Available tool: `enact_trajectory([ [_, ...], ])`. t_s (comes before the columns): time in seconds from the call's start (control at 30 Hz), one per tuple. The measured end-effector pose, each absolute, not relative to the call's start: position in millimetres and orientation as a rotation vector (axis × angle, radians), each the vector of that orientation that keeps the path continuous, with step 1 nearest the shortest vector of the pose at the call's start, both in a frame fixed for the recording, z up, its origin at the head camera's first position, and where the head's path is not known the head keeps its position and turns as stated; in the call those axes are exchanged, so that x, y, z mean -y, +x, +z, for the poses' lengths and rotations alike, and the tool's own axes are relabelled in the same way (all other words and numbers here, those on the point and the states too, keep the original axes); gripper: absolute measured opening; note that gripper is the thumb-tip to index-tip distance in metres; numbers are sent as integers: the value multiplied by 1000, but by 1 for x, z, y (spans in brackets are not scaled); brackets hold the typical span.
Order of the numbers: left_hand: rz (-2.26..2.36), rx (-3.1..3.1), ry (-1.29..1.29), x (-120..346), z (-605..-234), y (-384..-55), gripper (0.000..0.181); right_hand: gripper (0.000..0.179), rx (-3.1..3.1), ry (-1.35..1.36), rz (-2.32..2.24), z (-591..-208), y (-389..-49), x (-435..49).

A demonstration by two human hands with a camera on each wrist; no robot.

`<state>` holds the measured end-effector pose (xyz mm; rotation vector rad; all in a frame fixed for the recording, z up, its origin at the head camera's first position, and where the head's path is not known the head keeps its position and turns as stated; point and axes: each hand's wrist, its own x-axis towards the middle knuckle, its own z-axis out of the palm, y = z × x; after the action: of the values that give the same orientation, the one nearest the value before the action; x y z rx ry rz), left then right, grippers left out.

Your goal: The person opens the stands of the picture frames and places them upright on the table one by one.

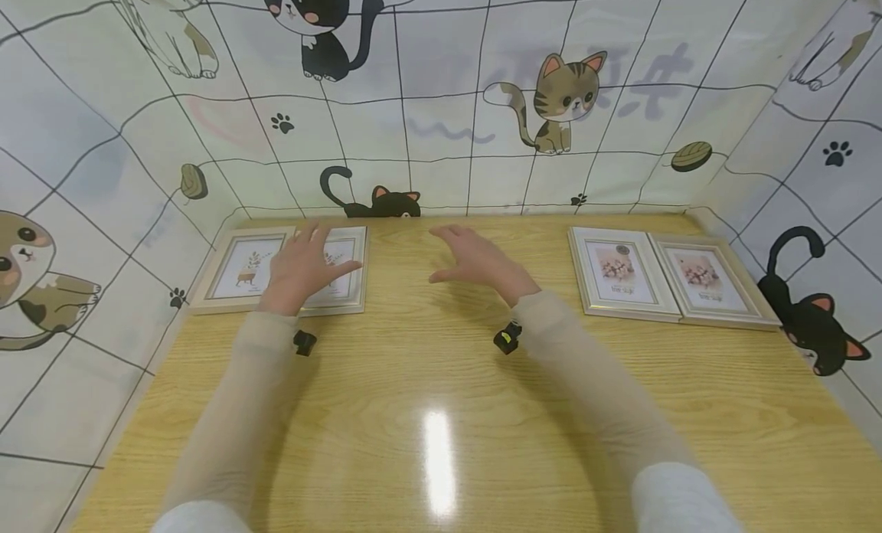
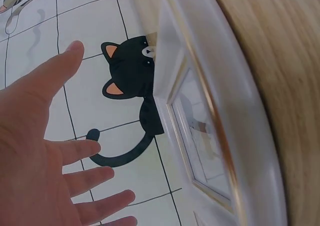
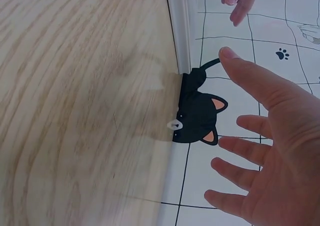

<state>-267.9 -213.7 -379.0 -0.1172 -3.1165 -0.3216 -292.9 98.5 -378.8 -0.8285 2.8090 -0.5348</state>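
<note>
White frame (image 1: pixel 346 289), top and long axis toward wall (image 1: pixel 441 119), left grip (image 1: pixel 301 269) spread above, right grip (image 1: pixel 477 259) likewise

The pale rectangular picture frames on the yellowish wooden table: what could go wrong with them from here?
The person's left hand appears spread over a white rectangular picture frame; lowering it carelessly might smudge or shove that frame. On the right, a white rectangular frame with a pink-flower print sits against its cream rectangular neighbour, so grabbing one could drag the other.
</note>
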Motion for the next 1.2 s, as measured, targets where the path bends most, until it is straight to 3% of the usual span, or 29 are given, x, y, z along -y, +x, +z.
enact_trajectory([
  [0.33,-344,3178,-23,234,-388,-260,103,93,-2761,-863,-545,-384,-291,-83],
  [0.87,-454,3140,50,251,-393,-245,92,90,-2688,-940,-634,-391,-283,-54],
  [1.2,-624,3107,81,260,-395,-228,68,88,-2643,-962,-714,-399,-279,-33],
])
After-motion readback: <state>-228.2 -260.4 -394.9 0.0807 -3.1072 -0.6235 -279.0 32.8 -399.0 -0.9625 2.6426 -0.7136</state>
